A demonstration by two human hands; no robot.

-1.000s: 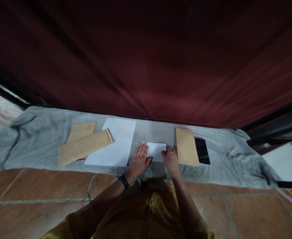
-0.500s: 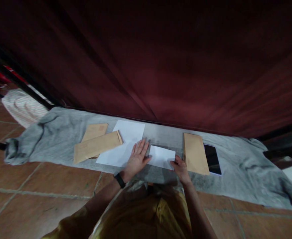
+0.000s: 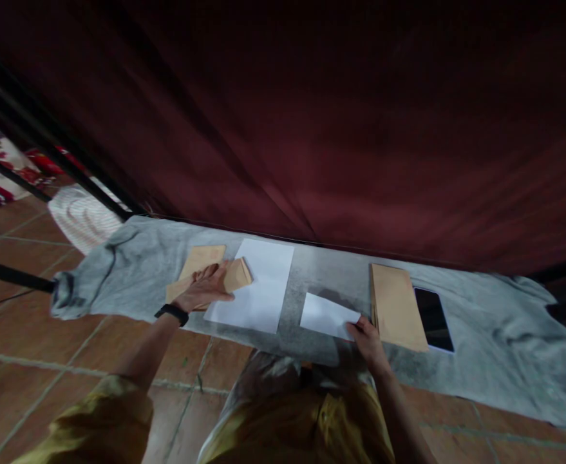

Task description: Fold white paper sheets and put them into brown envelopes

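Observation:
My right hand (image 3: 366,336) pinches the near right corner of a small folded white sheet of paper (image 3: 328,314), whose right side is slightly raised above the grey cloth. Farther left, my left hand (image 3: 205,287) lies across a long brown envelope (image 3: 237,275), fingers apart and the thumb toward its near side. That envelope rests partly on another brown envelope (image 3: 201,258) and partly on a large white sheet (image 3: 266,283). The left hand hides the middle of the upper envelope. A dark band circles my left wrist.
Right of my right hand lies a stack of brown envelopes (image 3: 398,306), with a phone (image 3: 434,319) beside it. A grey cloth (image 3: 490,341) covers the narrow surface. Behind it hangs a dark red curtain (image 3: 311,161). Black bars (image 3: 17,274) stand at the left.
My left hand has moved left from beside the folded paper onto the brown envelope. The right hand keeps the folded paper, now slightly lifted. The view has shifted a little.

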